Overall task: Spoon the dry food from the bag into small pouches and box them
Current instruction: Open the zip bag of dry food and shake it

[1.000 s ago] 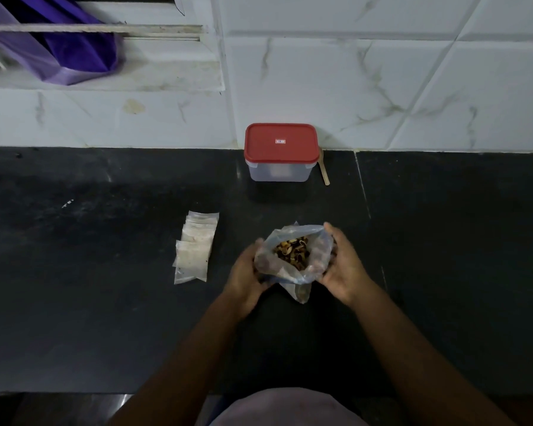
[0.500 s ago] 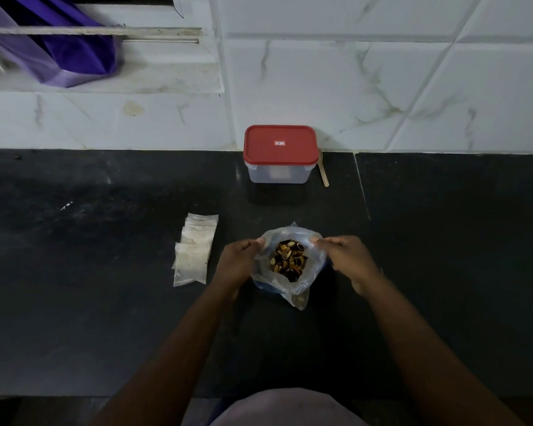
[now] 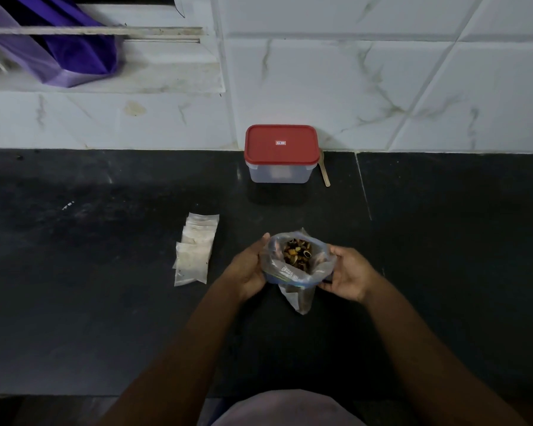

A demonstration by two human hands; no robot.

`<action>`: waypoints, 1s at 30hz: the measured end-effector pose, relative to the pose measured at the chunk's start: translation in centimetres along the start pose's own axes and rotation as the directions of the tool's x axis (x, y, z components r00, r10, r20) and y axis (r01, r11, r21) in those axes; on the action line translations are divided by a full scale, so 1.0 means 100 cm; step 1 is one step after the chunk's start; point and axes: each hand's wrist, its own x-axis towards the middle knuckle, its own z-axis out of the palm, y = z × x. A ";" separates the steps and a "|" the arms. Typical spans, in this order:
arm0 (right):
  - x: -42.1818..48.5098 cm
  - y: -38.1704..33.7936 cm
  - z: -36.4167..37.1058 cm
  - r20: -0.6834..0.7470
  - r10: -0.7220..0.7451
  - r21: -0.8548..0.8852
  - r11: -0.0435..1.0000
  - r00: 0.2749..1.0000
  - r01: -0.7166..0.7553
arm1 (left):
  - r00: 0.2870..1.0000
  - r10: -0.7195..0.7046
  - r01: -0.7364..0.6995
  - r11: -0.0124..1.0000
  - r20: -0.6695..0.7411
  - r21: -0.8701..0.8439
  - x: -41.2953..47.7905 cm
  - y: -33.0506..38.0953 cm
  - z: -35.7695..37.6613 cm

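Left hand and right hand seemingly grip opposite sides of the open bag between them.

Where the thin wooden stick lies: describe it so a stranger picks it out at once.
Find the white marbled tile wall where it meets the black stone counter. Near it stands a clear rectangular plastic box with a red lid; the thin pale wooden stick lies just right of that box. It is the only wooden, slender thing there.

A dark counter is being backed by white veined wall tiles; purple fabric is being kept on a ledge.
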 end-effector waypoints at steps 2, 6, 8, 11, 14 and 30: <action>0.001 0.001 -0.001 -0.063 -0.055 -0.140 0.989 0.997 0.046 | 0.999 0.048 -0.045 0.992 -0.020 0.114 0.000 -0.002 -0.004; -0.009 0.002 -0.007 -0.152 -0.186 -0.468 0.879 0.971 0.095 | 0.988 0.114 -0.062 0.911 -0.104 0.408 -0.009 -0.007 -0.018; -0.014 0.005 -0.007 -0.143 -0.200 -0.508 0.855 0.969 0.101 | 0.977 0.129 -0.028 0.869 -0.171 0.494 -0.010 -0.011 -0.026; -0.019 0.007 -0.001 -0.152 -0.198 -0.467 0.878 0.968 0.106 | 0.949 0.174 0.006 0.826 -0.264 0.564 -0.011 -0.013 -0.031; -0.020 0.007 0.003 -0.150 -0.167 -0.317 0.942 0.974 0.113 | 0.949 0.167 0.007 0.839 -0.269 0.545 -0.014 -0.012 -0.032; -0.017 0.019 0.000 -0.022 0.042 0.628 0.778 0.999 -0.019 | 1.000 -0.016 0.016 0.950 0.003 -0.312 -0.019 -0.016 -0.022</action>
